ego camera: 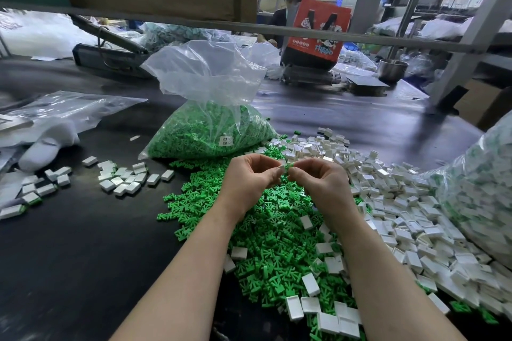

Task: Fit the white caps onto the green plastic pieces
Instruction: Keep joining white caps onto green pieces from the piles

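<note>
Bag (210, 130): lying behind your hands, clear crinkled plastic (full of green pieces).
Left hand (250, 177): pinching white cap (282, 168).
Right hand (318, 178): pinching green piece (291, 165).

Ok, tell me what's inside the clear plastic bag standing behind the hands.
The clear bag is filled with loose green pieces, packed to about half its height; its top is empty, crumpled plastic. A small white label sits low on it. Anything buried beneath the outer pieces is hidden.

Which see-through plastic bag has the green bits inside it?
The clear plastic bag of green pieces standing behind the hands, its top open. The flat clear bag at the left shows no green.
</note>
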A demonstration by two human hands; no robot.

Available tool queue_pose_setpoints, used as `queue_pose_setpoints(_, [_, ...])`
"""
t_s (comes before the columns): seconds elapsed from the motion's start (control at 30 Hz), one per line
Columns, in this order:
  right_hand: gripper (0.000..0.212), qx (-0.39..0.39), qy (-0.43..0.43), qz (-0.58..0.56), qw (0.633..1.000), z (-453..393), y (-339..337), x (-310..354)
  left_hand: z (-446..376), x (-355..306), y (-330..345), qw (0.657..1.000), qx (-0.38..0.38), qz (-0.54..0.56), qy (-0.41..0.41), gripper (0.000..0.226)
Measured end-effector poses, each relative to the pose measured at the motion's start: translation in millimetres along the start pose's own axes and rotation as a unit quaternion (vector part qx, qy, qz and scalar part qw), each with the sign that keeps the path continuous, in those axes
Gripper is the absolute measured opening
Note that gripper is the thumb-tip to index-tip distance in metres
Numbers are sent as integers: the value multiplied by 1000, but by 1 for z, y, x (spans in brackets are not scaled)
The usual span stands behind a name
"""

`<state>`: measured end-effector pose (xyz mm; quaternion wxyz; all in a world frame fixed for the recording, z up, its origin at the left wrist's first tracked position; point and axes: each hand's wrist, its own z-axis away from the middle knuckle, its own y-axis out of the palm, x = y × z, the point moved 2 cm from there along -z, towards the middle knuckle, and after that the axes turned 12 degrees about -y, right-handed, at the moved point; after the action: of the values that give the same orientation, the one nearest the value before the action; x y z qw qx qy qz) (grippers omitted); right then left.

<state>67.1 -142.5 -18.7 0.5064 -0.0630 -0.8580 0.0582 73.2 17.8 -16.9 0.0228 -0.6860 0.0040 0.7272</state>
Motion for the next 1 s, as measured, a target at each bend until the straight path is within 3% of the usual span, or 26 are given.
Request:
queue_pose_setpoints(0.2, [8,11,-10,10,1000,0,2,3,-3,1,-4,998,-19,-61,24,4])
queue_pose_setpoints(1.0, [13,84,14,43,995,3,-2,6,4,-2,-6,996,26,-69,41,16])
